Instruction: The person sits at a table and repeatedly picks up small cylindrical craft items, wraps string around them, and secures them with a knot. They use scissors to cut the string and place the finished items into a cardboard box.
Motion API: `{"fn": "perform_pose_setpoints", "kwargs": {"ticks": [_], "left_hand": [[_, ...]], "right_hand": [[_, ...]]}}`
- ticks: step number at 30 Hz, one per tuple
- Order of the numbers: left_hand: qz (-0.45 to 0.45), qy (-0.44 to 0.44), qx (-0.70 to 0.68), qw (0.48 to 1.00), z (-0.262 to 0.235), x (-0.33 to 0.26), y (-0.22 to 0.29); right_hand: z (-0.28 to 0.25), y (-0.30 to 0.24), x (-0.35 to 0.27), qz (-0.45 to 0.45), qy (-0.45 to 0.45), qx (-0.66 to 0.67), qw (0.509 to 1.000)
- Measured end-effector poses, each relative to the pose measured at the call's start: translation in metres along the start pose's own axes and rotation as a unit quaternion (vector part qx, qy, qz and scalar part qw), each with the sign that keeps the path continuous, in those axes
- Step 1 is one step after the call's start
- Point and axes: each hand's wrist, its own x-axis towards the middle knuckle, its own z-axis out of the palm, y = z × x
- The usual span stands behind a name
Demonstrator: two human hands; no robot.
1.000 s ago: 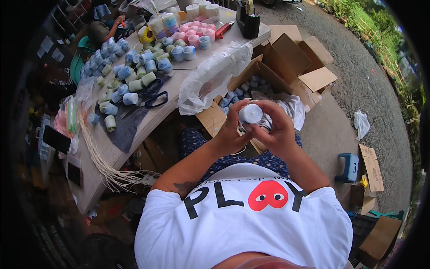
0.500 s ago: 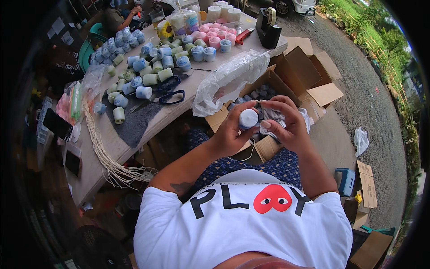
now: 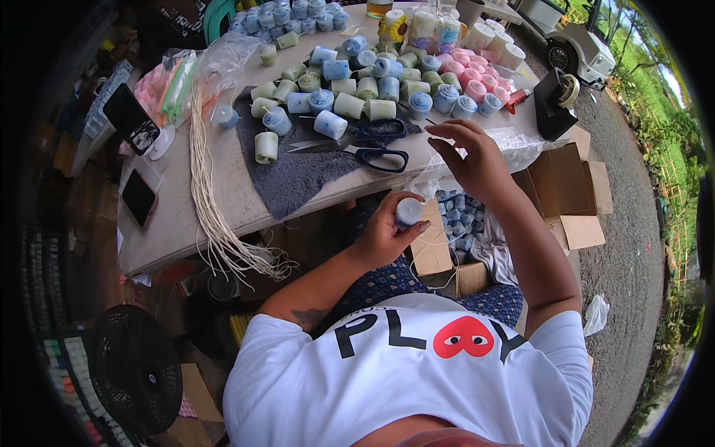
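My left hand (image 3: 387, 229) is wrapped round a short pale-blue candle (image 3: 409, 211), its round whitish top facing up, held above my lap. My right hand (image 3: 471, 155) reaches over the table's near edge, thumb and forefinger apart with nothing visible between them. Close to those fingertips lie dark-handled scissors (image 3: 383, 159) on a grey cloth (image 3: 287, 179), and part of a thin rod shows beside blue candles. Green and blue candles (image 3: 350, 106) lie heaped beyond the scissors, some upright and others on their sides.
Pink candles (image 3: 477, 74) and a black tape dispenser (image 3: 555, 104) stand at the table's right. A bundle of white wicks (image 3: 208, 179) hangs over the near edge. Below are an open cardboard box (image 3: 555, 182) and many blue candles (image 3: 460, 216). Two phones and a fan (image 3: 138, 369) are left.
My right hand has left the candle and moved up and away over the table edge. My left hand keeps the candle, slightly lower. The view has turned toward the left.
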Motion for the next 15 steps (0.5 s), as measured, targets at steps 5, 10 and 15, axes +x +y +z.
{"fn": "perform_pose_setpoints", "kwargs": {"ticks": [5, 10, 15], "left_hand": [[0.016, 0.028, -0.054, 0.998, -0.014, -0.002, 0.014], [0.019, 0.011, -0.083, 0.996, -0.011, -0.003, 0.011], [-0.002, 0.022, -0.086, 0.996, -0.005, -0.006, 0.013]], "right_hand": [[0.001, -0.036, -0.006, 0.110, -0.124, 0.100, 0.981], [0.009, -0.033, -0.026, 0.046, -0.108, 0.160, 0.980], [0.015, -0.020, -0.012, 0.026, -0.079, 0.067, 0.994]]}}
